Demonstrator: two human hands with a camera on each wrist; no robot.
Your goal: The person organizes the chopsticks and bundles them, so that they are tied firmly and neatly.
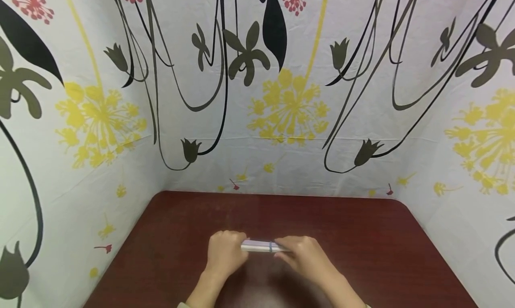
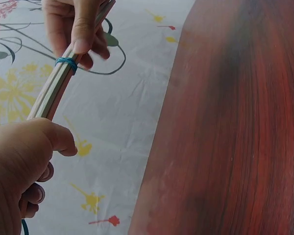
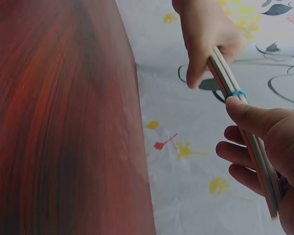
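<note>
A bundle of slim, pale sticks [image 1: 257,246] is held level above the table between both hands, in the middle of the head view. My left hand [image 1: 226,253] grips its left end with curled fingers. At the other end, my right hand [image 1: 305,256] pinches the bundle between thumb and fingers. A blue rubber band [image 2: 66,63] circles the sticks close to the right thumb. In the left wrist view, a bit of blue band [image 2: 24,227] also shows below the left fist. The right wrist view has the right thumb [image 3: 242,108] lying along the sticks.
A dark red-brown wooden table [image 1: 193,218] with rounded far corners lies below the hands. White cloth [image 1: 277,174] printed with yellow, red and dark green flowers hangs behind it and along both sides.
</note>
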